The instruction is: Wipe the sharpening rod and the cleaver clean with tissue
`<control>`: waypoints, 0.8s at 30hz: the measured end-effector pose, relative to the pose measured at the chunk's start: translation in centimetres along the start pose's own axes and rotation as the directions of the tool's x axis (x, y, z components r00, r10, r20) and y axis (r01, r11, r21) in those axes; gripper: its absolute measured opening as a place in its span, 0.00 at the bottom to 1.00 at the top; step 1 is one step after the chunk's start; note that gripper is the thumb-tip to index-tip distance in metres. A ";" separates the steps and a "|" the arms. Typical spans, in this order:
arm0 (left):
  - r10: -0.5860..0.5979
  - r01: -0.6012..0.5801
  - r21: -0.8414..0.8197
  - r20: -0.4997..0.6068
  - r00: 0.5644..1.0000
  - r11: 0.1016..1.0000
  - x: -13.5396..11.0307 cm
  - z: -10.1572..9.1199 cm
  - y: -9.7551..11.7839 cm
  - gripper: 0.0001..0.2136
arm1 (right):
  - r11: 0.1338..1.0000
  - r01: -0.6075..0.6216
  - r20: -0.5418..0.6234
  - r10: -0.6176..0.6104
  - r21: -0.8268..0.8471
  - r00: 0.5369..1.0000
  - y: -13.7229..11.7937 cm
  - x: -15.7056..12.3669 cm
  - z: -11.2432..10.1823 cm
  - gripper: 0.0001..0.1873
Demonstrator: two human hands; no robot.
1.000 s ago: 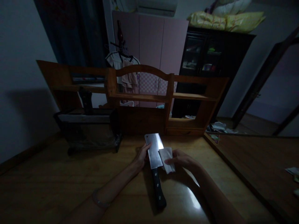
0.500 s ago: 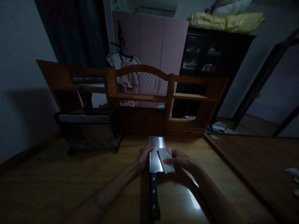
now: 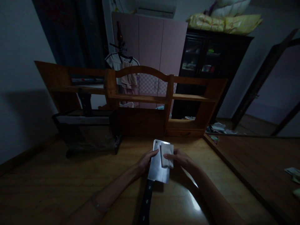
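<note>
A steel cleaver (image 3: 157,167) with a black handle (image 3: 145,203) lies flat on the wooden table (image 3: 70,178), blade pointing away from me. My left hand (image 3: 145,161) rests on the blade's left edge, fingers laid flat on the metal. My right hand (image 3: 179,157) presses a folded white paper tissue (image 3: 167,155) onto the far right part of the blade, fingertips on top of the tissue.
A wooden shelf unit (image 3: 140,97) stands at the table's back edge. A dark rack with a clear cover (image 3: 86,129) sits at the back left. The table's right edge (image 3: 225,162) drops to a wooden floor with papers (image 3: 219,127). The room is dim.
The cleaver has swung so its handle now points toward the lower left. My right hand has slid the tissue from the blade's right edge onto the blade, farther from me.
</note>
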State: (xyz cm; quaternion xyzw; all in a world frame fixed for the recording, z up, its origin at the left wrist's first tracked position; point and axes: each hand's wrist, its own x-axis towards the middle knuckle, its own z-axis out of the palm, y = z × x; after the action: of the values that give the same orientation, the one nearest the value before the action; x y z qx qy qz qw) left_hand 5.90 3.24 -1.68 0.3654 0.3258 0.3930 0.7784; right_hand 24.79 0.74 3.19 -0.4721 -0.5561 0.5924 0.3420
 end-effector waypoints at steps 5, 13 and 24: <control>0.001 -0.001 0.008 0.072 0.997 1.000 -0.2 0.1 0.0 0.20 | 0.997 0.019 -0.087 -0.013 0.071 0.996 1.1 1.0 -0.6 0.23; -0.043 0.041 0.022 0.114 0.993 0.999 -0.8 0.6 0.3 0.20 | 0.988 0.100 -0.237 -0.069 0.122 0.969 3.0 2.9 -1.9 0.21; 0.002 0.005 -0.047 0.160 0.987 0.999 -1.2 1.3 0.9 0.17 | 0.967 0.142 -0.357 -0.059 0.212 0.932 4.3 4.0 -3.0 0.22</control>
State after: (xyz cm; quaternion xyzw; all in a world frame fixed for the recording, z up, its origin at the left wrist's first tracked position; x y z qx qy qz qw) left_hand 6.03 2.14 0.02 0.3768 0.2533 0.3696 0.8107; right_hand 26.87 4.81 -1.52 -0.4964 -0.4365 0.5426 0.5183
